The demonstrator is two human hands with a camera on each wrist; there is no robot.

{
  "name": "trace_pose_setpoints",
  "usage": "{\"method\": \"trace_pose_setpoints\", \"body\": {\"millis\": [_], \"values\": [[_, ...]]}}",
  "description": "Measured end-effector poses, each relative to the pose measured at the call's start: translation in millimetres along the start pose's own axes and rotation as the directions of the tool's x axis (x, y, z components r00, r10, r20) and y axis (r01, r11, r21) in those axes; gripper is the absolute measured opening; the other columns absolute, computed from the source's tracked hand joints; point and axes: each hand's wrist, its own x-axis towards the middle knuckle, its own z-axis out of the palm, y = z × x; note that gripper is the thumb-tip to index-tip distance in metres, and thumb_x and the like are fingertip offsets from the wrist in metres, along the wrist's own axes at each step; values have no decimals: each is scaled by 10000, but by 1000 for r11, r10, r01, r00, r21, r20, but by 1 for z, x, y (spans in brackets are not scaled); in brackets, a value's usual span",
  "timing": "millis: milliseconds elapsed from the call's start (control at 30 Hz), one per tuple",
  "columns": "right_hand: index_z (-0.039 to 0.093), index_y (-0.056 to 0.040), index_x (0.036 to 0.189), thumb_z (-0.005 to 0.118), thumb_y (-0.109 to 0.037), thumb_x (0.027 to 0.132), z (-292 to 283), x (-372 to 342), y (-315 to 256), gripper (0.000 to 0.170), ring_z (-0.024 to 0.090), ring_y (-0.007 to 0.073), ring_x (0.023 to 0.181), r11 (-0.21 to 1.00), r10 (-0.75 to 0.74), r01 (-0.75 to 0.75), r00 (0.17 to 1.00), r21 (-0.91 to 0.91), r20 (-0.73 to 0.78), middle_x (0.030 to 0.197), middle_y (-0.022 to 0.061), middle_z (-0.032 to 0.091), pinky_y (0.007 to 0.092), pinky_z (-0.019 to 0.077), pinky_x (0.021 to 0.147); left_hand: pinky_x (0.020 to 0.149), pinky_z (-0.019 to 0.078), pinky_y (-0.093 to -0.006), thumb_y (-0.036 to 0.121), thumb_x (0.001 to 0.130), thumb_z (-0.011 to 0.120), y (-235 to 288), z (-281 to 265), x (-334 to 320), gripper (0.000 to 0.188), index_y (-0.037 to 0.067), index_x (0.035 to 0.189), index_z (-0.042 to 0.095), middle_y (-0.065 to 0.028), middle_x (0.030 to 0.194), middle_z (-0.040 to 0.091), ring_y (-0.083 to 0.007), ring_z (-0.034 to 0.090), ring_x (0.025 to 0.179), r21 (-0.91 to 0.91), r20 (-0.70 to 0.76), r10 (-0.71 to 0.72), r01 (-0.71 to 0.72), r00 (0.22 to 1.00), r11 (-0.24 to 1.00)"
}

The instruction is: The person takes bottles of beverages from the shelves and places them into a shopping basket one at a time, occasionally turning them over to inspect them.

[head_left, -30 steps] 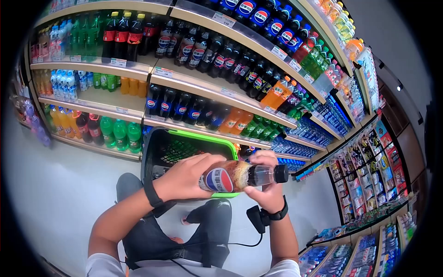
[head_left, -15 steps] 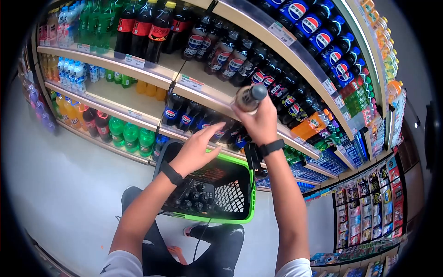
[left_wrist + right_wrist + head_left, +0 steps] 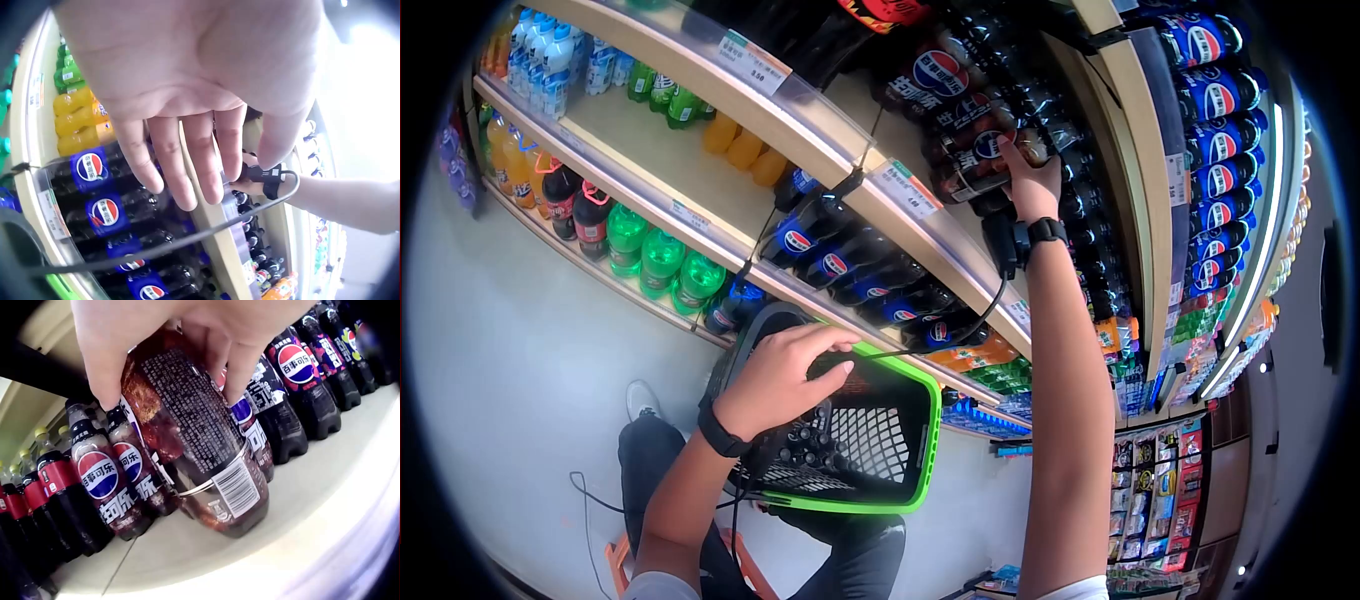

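Note:
My right hand (image 3: 1032,182) reaches into a shelf and grips a cola bottle (image 3: 194,425) with a brown photo-print label. In the right wrist view, thumb and fingers wrap its upper part; the back text and barcode face the camera. The bottle leans slightly, its base close over the shelf board (image 3: 156,562). Similar cola bottles (image 3: 99,475) stand right beside it. My left hand (image 3: 785,375) hovers over the near left part of the shopping basket (image 3: 933,430), fingers loosely extended and holding nothing. In the left wrist view its palm (image 3: 187,62) faces the camera.
Inside the basket stand several dark bottles (image 3: 808,445). Blue-label cola bottles (image 3: 835,265) fill the shelf below, with green bottles (image 3: 662,262) farther left. A price-tag edge (image 3: 910,190) runs along the shelf front. A black cable (image 3: 960,338) hangs between the wrists.
Both hands held the bottle above the basket at first. My left hand released it, and my right hand carried it up and forward into the shelf. The view has moved closer to the shelves.

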Motion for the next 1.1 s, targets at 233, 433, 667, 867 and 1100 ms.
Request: {"method": "trace_pose_setpoints", "body": {"millis": [233, 433, 667, 867, 1100], "values": [[438, 23, 1237, 851, -519, 681, -4, -5, -12, 879, 653, 268, 1049, 975, 110, -98, 993, -198, 49, 1217, 190, 585, 346, 618, 756, 821, 509, -410, 155, 863, 662, -11, 3, -8, 249, 38, 1082, 637, -138, 999, 663, -344, 635, 933, 215, 19, 35, -38, 999, 976], [370, 39, 1293, 871, -500, 668, -8, 5, -4, 965, 649, 265, 1067, 985, 96, -68, 981, -161, 167, 1257, 202, 557, 336, 618, 774, 837, 508, -410, 180, 871, 656, -22, 27, -24, 236, 46, 1065, 635, -127, 997, 666, -326, 640, 930, 279, 131, 64, -99, 989, 955], [441, 70, 1249, 885, -442, 678, -9, 21, 19, 887, 662, 199, 939, 973, -70, 110, 978, -200, 199, 1070, 151, 642, 278, 583, 690, 849, 496, -409, 189, 873, 634, -29, 46, -46, 204, 63, 1032, 647, -102, 980, 650, -309, 632, 932, 316, 273, -5, -85, 962, 945], [576, -16, 1238, 774, -384, 819, -54, -92, 37, 592, 691, 201, 880, 880, -460, 439, 883, -180, -94, 982, 96, 726, 322, 534, 829, 835, 480, -425, 209, 870, 624, -65, 50, -50, 178, 71, 980, 644, -101, 940, 657, -310, 632, 910, 420, 303, -100, -39, 948, 907], [623, -23, 952, 724, -158, 831, -9, -329, 136, 208, 676, 193, 694, 982, 178, -95, 748, -163, 639, 755, 87, 681, 307, 518, 645, 734, 499, -439, 205, 877, 621, -121, 32, -50, 189, 35, 955, 647, -126, 841, 667, -339, 647, 800, 530, 138, -277, 166, 951, 832]]}}
